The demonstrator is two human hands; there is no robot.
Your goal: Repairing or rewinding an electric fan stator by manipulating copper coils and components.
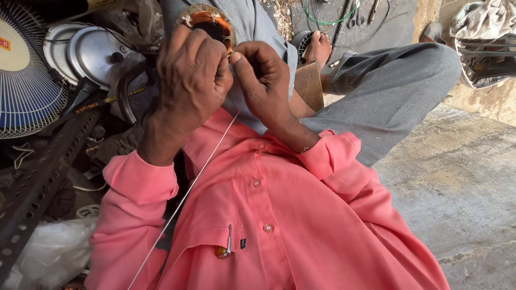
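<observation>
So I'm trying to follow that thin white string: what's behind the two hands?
Behind the left hand and right hand sits a round orange-wound coil on the grey trouser lap. Only its upper rim shows; the hands cover the rest and where the string ends.

Lots of clutter can be seen around here: a fan guard (24, 80) is propped at far left, with a shiny metal lid (94, 53) beside it. A perforated angle bar (40, 185) is laid diagonally, a plastic bag (51, 252) below it. Green wire (322, 20) is coiled up top.
</observation>
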